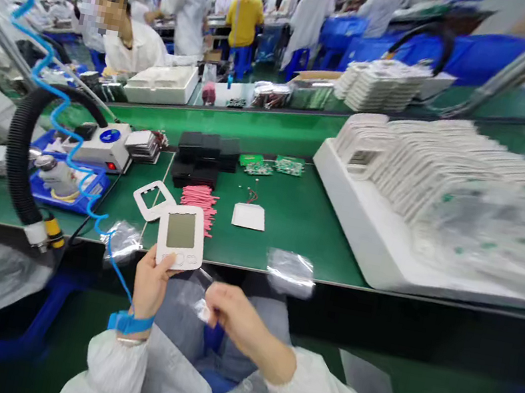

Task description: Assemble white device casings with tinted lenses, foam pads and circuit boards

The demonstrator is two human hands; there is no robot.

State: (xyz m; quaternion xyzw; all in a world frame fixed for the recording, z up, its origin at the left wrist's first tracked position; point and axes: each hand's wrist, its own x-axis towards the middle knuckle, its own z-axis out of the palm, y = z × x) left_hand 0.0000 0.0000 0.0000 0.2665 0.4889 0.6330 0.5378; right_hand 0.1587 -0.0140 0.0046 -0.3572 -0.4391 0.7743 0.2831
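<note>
My left hand, with a blue strap at its wrist, grips the lower edge of a white device that has a grey screen facing up. To its right, my right hand pinches a piece of clear plastic film just below the bench edge. Behind the device lies an empty white frame. A bunch of pink strips touches the device's upper right side in view. A white flat piece with thin wires rests farther right on the green bench.
A white foam tray full of white casings stands at right. Black blocks and green circuit boards lie behind. At left are a black hose and a blue tray. Clear film overhangs the bench edge.
</note>
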